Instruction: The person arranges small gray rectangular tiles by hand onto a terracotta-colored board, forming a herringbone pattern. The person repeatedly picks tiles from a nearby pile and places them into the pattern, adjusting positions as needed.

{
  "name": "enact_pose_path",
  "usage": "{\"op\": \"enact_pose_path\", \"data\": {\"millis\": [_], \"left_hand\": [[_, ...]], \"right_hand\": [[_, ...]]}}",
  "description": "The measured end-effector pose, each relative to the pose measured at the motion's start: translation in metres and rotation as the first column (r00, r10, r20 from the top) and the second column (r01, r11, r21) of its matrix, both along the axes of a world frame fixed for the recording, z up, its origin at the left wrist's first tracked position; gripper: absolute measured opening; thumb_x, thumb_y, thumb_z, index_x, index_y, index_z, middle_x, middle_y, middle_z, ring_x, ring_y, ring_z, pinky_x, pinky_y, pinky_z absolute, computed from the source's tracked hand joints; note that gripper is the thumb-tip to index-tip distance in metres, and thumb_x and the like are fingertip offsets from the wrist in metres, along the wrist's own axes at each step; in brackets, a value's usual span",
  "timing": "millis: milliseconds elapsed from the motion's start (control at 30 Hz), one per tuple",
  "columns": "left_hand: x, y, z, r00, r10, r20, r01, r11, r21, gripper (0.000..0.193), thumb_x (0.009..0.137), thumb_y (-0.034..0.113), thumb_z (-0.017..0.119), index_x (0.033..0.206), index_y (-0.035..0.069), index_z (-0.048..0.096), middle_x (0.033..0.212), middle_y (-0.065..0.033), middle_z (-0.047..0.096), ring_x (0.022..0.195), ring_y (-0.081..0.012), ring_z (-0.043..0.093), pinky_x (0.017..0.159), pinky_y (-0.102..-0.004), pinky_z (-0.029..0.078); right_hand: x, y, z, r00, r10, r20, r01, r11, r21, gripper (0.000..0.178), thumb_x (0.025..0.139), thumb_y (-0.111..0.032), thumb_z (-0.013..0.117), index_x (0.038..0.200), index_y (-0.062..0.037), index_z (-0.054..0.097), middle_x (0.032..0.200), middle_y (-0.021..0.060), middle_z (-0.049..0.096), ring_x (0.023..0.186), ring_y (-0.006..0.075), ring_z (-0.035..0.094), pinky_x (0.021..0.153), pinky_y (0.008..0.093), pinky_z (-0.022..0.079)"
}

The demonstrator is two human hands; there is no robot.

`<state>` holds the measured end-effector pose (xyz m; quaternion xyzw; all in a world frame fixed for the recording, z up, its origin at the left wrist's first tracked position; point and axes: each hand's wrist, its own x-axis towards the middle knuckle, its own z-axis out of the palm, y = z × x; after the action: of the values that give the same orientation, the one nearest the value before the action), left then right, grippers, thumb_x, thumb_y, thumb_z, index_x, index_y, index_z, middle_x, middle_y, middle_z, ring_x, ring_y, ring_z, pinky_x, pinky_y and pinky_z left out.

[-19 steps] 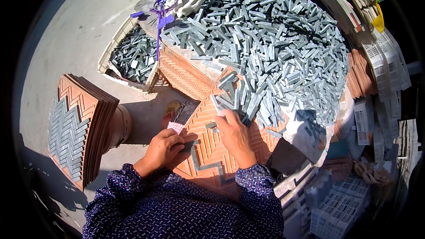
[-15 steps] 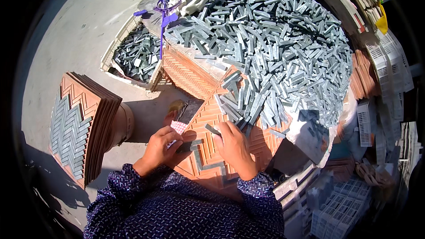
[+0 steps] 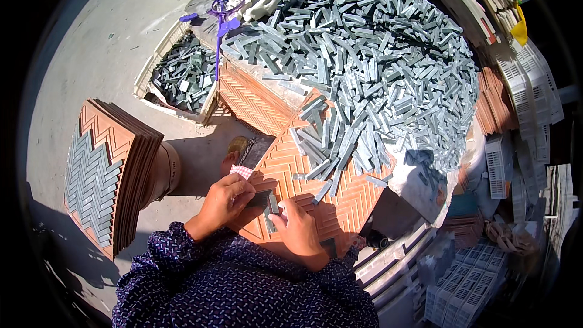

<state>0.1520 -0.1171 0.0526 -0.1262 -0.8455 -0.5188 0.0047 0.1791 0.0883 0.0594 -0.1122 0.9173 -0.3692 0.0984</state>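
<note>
My right hand [image 3: 296, 235] pinches a narrow grey stone strip [image 3: 274, 206] and holds it at the orange herringbone-grooved board [image 3: 333, 218] in front of me. Several dark grey strips lie in the grooves near my fingers, partly hidden by the hand. My left hand [image 3: 220, 205] is closed at the board's left edge, its fingertips beside the laid strips; what it holds, if anything, is hidden. Loose grey strips [image 3: 358, 140] spill from a large pile onto the far part of the board.
At the left, a stack of orange boards [image 3: 130, 176] carries a top board partly filled with grey strips, on a round bucket [image 3: 167, 170]. A cream crate [image 3: 144, 79] of stone pieces and a purple fan-like object [image 3: 220, 30] lie beyond. White plastic crates [image 3: 467, 279] stand lower right.
My right hand has moved left and toward me, bringing the strip down to the laid ones beside my left hand. The left hand has shifted only slightly.
</note>
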Motion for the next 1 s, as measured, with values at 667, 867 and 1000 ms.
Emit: {"op": "enact_pose_path", "data": {"millis": [667,867,1000], "left_hand": [[-0.033,0.011,0.015,0.991,0.111,-0.079,-0.114,0.993,-0.036,0.013,0.077,0.000,0.069,0.089,0.002,0.067,0.084,-0.0124,0.062,0.078,-0.0317,0.061,0.068,-0.0375,0.051],[-0.046,0.012,0.005,0.994,0.047,-0.101,-0.058,0.992,-0.109,0.013,0.077,0.001,0.068,0.090,0.002,0.067,0.084,-0.0120,0.062,0.078,-0.0315,0.062,0.068,-0.0379,0.051],[-0.075,0.022,0.003,0.973,0.006,-0.232,-0.036,0.991,-0.127,0.026,0.077,0.001,0.066,0.103,0.005,0.066,0.097,-0.0124,0.062,0.085,-0.0321,0.061,0.073,-0.0388,0.051]], "right_hand": [[-0.064,0.011,0.017,0.949,0.023,-0.315,-0.070,0.988,-0.140,0.020,0.084,-0.005,0.063,0.102,-0.0036,0.058,0.092,0.0140,0.058,0.086,0.0339,0.060,0.069,0.0422,0.049],[-0.058,0.014,0.005,0.996,0.086,0.017,-0.078,0.956,-0.283,0.019,0.086,-0.004,0.061,0.105,-0.0003,0.061,0.094,0.0166,0.063,0.084,0.0344,0.063,0.071,0.0380,0.050],[-0.058,0.014,-0.004,0.982,0.156,-0.111,-0.178,0.956,-0.235,0.022,0.084,-0.002,0.062,0.106,-0.0008,0.062,0.094,0.0168,0.063,0.085,0.0339,0.063,0.071,0.0377,0.050]]}}
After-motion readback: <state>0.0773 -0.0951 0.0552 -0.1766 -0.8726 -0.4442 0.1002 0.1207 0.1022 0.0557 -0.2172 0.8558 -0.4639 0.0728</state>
